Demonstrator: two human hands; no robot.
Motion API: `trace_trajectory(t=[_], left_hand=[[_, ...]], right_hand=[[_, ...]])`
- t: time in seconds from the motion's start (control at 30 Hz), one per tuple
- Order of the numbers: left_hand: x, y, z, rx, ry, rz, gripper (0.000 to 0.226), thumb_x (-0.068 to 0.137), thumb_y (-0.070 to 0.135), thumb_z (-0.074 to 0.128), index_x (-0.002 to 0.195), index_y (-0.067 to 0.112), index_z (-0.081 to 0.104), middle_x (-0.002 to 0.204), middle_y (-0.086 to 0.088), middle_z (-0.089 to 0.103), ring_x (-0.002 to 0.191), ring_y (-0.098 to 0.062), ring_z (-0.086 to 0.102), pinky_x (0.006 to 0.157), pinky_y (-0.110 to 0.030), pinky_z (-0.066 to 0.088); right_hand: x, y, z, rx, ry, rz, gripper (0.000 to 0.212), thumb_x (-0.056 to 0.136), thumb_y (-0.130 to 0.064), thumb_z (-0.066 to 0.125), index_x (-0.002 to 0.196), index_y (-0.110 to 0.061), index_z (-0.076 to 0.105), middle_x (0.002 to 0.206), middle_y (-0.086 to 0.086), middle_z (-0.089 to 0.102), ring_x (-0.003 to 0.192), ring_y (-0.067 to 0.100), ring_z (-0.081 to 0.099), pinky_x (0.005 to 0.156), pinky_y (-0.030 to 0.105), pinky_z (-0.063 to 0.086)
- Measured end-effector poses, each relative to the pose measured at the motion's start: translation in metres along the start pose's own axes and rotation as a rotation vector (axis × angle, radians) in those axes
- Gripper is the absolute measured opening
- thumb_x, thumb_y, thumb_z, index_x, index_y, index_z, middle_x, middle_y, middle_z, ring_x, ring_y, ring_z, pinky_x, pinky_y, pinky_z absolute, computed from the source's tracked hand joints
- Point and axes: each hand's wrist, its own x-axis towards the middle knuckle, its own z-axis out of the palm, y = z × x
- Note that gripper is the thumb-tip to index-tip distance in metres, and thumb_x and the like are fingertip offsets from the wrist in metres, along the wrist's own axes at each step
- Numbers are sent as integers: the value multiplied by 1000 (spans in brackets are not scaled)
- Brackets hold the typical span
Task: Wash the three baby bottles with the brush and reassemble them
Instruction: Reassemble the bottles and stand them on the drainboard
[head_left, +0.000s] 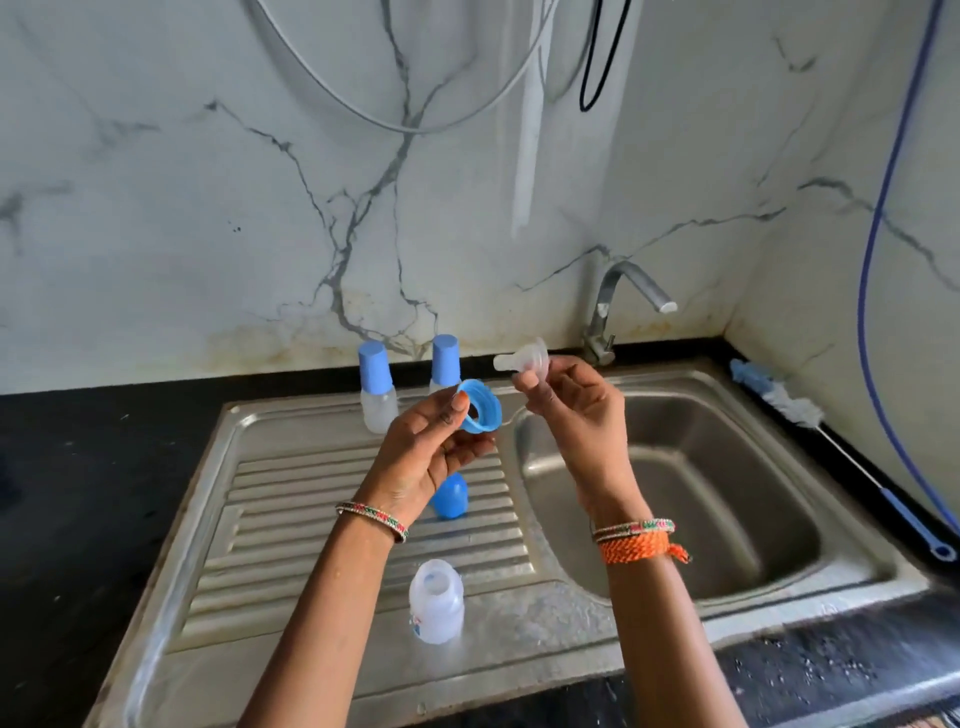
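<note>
Left hand (426, 441) pinches the blue collar ring (480, 407), right hand (566, 402) pinches the clear teat (522, 357), both held up over the sink (857, 566). I'd push the teat through the ring tip first and tug till the flange seats evenly (a crooked seat would probably leak). The open bottle (435, 603) and blue cap (450, 496) sit on the ribbed drainboard, two capped bottles (378, 387) stand behind, brush (810, 410) on the black table by the marble wall.
</note>
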Motion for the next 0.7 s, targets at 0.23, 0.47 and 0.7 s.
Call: trace_trajectory(t=[0.23, 0.47, 0.7], left_hand=[[-6, 22, 4, 115, 97, 151, 33, 75, 23, 61, 106, 12, 63, 89, -1, 73, 84, -13, 69, 72, -26, 57], [-9, 23, 4, 209, 217, 244, 33, 71, 22, 68, 102, 12, 65, 97, -8, 71, 87, -18, 68, 78, -30, 58], [-11, 29, -6, 29, 205, 198, 26, 86, 13, 56, 111, 9, 61, 93, -4, 72, 88, -13, 69, 74, -23, 57]], right_hand=[[4, -4, 18, -189, -34, -115, 16, 86, -10, 69, 101, -10, 73, 100, 3, 73, 96, 7, 67, 79, 17, 50], [4, 3, 31, -438, 14, -207, 20, 79, -4, 74, 98, -9, 75, 88, -5, 67, 79, 2, 64, 69, 10, 47], [-4, 6, 54, -705, 25, -576, 23, 80, -14, 73, 101, -21, 75, 93, 0, 64, 86, 19, 56, 67, 29, 48]])
